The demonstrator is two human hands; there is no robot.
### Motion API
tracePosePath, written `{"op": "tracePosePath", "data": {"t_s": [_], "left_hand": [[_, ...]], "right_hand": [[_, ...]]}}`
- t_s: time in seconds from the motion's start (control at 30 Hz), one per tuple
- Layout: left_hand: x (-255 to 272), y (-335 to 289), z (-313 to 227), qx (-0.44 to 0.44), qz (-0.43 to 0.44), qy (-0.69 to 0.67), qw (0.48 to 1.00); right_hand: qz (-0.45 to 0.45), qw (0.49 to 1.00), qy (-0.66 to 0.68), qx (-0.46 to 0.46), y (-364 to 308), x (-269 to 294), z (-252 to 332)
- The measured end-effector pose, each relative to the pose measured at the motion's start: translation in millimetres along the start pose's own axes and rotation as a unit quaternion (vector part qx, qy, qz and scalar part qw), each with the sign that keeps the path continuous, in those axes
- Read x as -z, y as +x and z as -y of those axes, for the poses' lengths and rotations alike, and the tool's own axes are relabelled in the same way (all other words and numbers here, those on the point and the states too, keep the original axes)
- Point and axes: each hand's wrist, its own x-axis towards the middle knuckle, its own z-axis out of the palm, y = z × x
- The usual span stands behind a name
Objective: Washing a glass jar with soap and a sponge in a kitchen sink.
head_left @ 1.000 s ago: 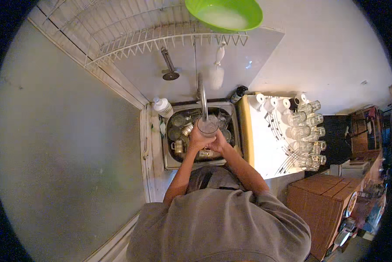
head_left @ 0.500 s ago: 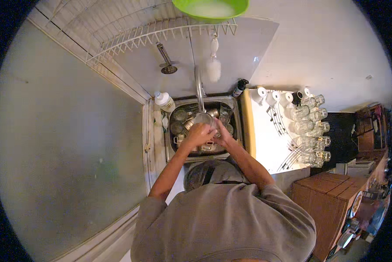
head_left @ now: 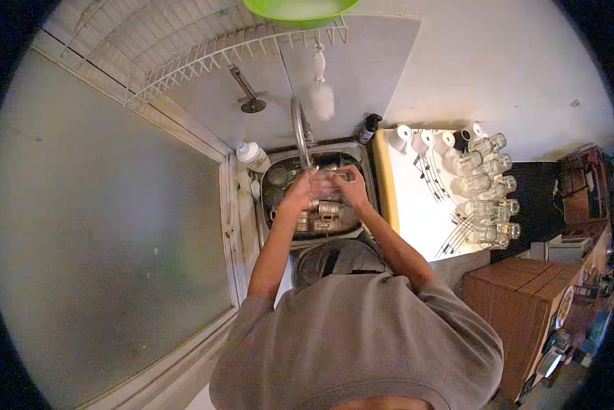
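Over the sink (head_left: 366, 222), just below the curved metal tap (head_left: 298, 130), my two hands are together around a clear glass mug (head_left: 338, 176), mostly hidden by my fingers. My right hand (head_left: 352, 188) grips it from the right side. From the left, my left hand (head_left: 305, 191) presses on it with its fingers curved; what those fingertips do is hard to make out. Beneath my hands the basin holds several ridged metal mugs (head_left: 329, 209) and dark-looking glassware (head_left: 277, 176).
Several upturned glass mugs (head_left: 476, 184) and white cups (head_left: 428, 138) stand on the white counter (head_left: 416, 225) to the right. A white bottle (head_left: 253, 157) and a black bottle (head_left: 370, 128) flank the sink. Above hang a white brush (head_left: 321, 99) and a wire rack (head_left: 204, 63) bearing a green bowl (head_left: 300, 12).
Both hands have risen slightly and turned the glass; its round mouth, visible before, is now covered. The right hand has come over its top. The whole view has shifted a little.
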Motion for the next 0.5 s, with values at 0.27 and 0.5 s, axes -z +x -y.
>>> {"op": "tracePosePath", "data": {"t_s": [0.27,0.5], "left_hand": [[-27.2,-12.2,-15.9,-0.140,-0.190,0.093,0.967],[25.1,-16.8,-10.3,-0.188,-0.253,0.114,0.942]], "right_hand": [[-0.030,0.996,0.061,0.049,-8.7,-11.3,4.4],[0.041,0.996,0.033,0.073,-24.3,-29.7,45.8]]}}
